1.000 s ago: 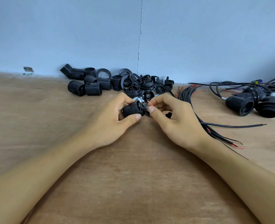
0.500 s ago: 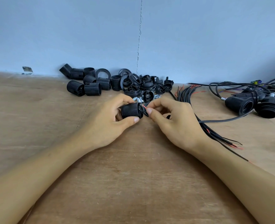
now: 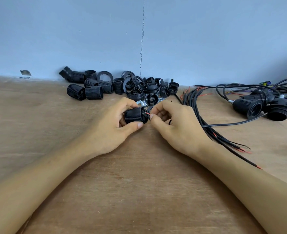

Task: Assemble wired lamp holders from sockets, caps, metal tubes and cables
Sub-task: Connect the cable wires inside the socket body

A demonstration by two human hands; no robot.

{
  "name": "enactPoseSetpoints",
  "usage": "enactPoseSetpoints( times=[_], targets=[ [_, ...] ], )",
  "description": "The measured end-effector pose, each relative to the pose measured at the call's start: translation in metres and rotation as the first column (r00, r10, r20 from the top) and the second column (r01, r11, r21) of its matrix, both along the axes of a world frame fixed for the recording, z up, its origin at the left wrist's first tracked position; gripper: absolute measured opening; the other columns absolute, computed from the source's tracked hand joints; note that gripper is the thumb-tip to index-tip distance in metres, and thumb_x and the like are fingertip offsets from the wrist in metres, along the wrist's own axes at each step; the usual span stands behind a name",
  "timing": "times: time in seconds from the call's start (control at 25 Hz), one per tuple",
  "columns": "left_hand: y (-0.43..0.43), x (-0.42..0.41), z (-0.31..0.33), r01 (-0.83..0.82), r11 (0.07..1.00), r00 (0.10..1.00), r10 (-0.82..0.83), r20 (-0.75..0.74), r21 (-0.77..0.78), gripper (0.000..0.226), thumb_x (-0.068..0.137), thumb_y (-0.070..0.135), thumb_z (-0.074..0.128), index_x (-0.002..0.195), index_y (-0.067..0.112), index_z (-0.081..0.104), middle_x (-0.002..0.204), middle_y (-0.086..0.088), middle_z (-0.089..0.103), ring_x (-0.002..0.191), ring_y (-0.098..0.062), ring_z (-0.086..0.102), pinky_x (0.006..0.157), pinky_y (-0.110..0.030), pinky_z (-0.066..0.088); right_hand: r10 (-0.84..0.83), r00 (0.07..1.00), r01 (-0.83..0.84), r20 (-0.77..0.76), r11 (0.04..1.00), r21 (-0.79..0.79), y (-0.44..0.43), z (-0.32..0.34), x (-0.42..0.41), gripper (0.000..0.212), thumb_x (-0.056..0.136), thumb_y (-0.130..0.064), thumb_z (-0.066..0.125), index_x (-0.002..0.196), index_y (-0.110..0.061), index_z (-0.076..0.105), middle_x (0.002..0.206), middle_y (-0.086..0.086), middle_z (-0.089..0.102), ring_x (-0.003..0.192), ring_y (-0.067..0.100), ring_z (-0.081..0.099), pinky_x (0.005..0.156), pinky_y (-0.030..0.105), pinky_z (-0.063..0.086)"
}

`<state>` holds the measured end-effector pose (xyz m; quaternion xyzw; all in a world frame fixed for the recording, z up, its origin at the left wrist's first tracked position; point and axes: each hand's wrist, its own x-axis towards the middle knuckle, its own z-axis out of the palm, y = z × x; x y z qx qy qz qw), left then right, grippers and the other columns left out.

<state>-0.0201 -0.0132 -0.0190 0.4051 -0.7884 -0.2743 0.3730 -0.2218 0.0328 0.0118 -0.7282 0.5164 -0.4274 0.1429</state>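
Note:
My left hand grips a black ribbed lamp socket lying on its side, its end facing right. Against that end my right hand pinches the thin red and black wire ends of a black cable. The cable runs from under my right palm out to the right across the table. Behind my fingers lie small metal tubes and a black cap.
A heap of black sockets, rings and caps lies along the blue wall. A bundle of loose black cables fans out right of my right hand. Assembled wired holders sit at the far right on the wooden table.
The socket has turned level in my left hand and shifted slightly left. My right fingers have pulled back a little, and the red wire end now shows at the socket's end.

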Motion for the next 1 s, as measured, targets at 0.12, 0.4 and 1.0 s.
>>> enactPoseSetpoints(
  times=[0.12, 0.4, 1.0],
  targets=[
    [-0.0001, 0.0002, -0.0001, 0.004, 1.000, 1.000, -0.004, -0.014, 0.000, 0.040, 0.076, 0.060, 0.063, 0.113, 0.047, 0.052, 0.109, 0.012, 0.073, 0.082, -0.026, 0.067, 0.073, -0.052, 0.054, 0.005, 1.000, -0.004, 0.018, 1.000, -0.021, 0.0002, -0.0006, 0.0000, 0.008, 0.092, -0.015, 0.066, 0.089, -0.021, 0.069, 0.077, -0.008, 0.067, 0.076, 0.010, 0.062, 0.069, 0.015, 0.048],
    [-0.0004, 0.0011, 0.0002, 0.002, 1.000, 1.000, -0.002, 0.003, -0.001, 0.042, 0.077, 0.060, 0.064, 0.115, 0.045, 0.053, 0.108, 0.011, 0.073, 0.079, -0.026, 0.066, 0.073, -0.053, 0.055, -0.003, 1.000, 0.003, 0.001, 0.999, -0.044, -0.0018, 0.0007, -0.0022, 0.013, 0.090, -0.009, 0.066, 0.095, -0.018, 0.074, 0.080, -0.012, 0.065, 0.077, 0.007, 0.060, 0.070, 0.012, 0.043],
    [0.0039, -0.0004, 0.0043, -0.017, 1.000, 1.000, 0.017, 0.017, -0.004, 0.046, 0.072, 0.061, 0.067, 0.114, 0.043, 0.058, 0.112, 0.014, 0.073, 0.072, -0.021, 0.066, 0.071, -0.048, 0.057, -0.008, 0.998, 0.003, -0.060, 0.997, -0.083, 0.0002, 0.0008, -0.0011, 0.013, 0.088, -0.004, 0.066, 0.092, -0.013, 0.074, 0.082, -0.002, 0.065, 0.077, 0.011, 0.057, 0.075, 0.023, 0.047]
  ],
)
